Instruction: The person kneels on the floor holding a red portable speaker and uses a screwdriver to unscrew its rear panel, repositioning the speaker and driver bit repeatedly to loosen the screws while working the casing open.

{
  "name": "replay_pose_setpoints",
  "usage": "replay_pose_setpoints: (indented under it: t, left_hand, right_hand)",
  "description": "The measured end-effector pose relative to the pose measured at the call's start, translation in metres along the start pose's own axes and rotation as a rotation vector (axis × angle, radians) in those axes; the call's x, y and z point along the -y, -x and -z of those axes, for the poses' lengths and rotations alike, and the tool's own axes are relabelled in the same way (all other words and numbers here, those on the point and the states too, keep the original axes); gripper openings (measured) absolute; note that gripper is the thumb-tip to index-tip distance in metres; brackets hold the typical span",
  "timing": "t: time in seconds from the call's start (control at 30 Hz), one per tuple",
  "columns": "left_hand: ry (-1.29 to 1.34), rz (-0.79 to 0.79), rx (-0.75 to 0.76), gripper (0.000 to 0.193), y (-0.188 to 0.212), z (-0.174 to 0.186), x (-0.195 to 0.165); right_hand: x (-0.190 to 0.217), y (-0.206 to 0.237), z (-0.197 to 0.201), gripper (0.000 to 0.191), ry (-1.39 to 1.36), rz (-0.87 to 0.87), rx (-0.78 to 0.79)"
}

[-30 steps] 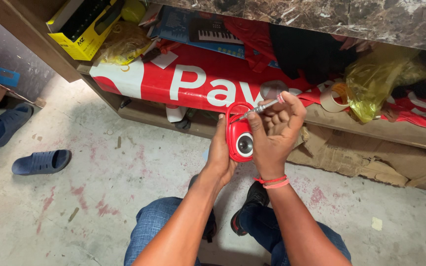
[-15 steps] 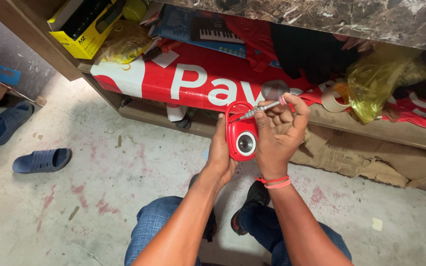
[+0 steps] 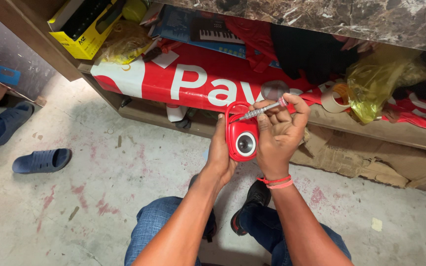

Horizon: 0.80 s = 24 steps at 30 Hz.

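Red device point(image 3: 241, 140) clasped between both hands; right fingers point(image 3: 292, 109) pinch screwdriver point(image 3: 261, 112)

I hold a small red gadget point(image 3: 241, 139) upright in my left hand point(image 3: 221, 152), its round grey lens-like face toward me and a red loop on top. In my right hand point(image 3: 278, 135), a slim silver screwdriver point(image 3: 258, 112) lies tilted, tip at the gadget's upper edge.
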<state>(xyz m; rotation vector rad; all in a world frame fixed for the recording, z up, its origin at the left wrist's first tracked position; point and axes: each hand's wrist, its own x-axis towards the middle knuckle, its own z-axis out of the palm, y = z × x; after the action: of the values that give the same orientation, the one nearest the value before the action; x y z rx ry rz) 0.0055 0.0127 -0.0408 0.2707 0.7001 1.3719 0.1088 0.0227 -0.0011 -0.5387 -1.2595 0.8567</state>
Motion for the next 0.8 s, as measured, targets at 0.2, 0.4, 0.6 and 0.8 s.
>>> replay_pose_setpoints:
  t: [0.2, 0.4, 0.6, 0.8]
  left_hand:
    - [0.010, 0.022, 0.012, 0.062, 0.001, 0.000, 0.000]
    - [0.013, 0.029, 0.023, 0.060, 0.000, -0.001, 0.001]
    - [0.017, 0.041, 0.052, 0.060, 0.002, -0.001, 0.000]
    - [0.004, 0.043, 0.019, 0.059, 0.004, -0.002, -0.003]
  right_hand:
    - [0.004, 0.008, -0.008, 0.059, 0.075, 0.045, 0.045]
    - [0.003, 0.010, -0.008, 0.055, 0.108, 0.085, 0.034]
    - [0.005, 0.011, -0.009, 0.055, 0.117, 0.092, 0.046]
    - [0.000, 0.012, -0.008, 0.059, 0.179, 0.094, -0.026]
